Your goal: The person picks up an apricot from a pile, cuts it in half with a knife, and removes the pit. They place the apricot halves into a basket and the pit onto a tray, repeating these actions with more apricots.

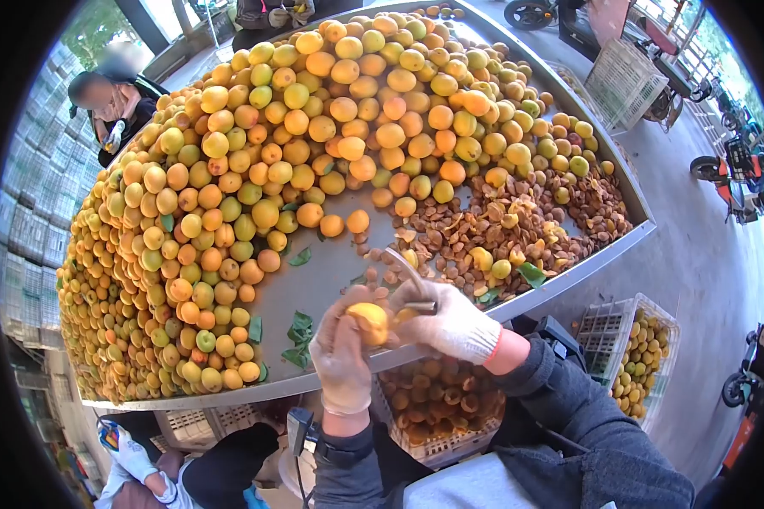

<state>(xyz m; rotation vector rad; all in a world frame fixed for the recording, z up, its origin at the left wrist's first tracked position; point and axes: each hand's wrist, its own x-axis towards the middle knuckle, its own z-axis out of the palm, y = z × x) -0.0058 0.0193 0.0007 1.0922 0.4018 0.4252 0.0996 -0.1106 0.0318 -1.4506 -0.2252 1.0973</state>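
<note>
Apricots [216, 233] are heaped across the desk [335, 265] at left. The left grip [341, 365] holds a yellow apricot [369, 323] over the near side; the right grip [460, 327], just beside, is clenched on a slim tool [422, 306]. Pits [484, 212] lie beyond, rightward.
</note>
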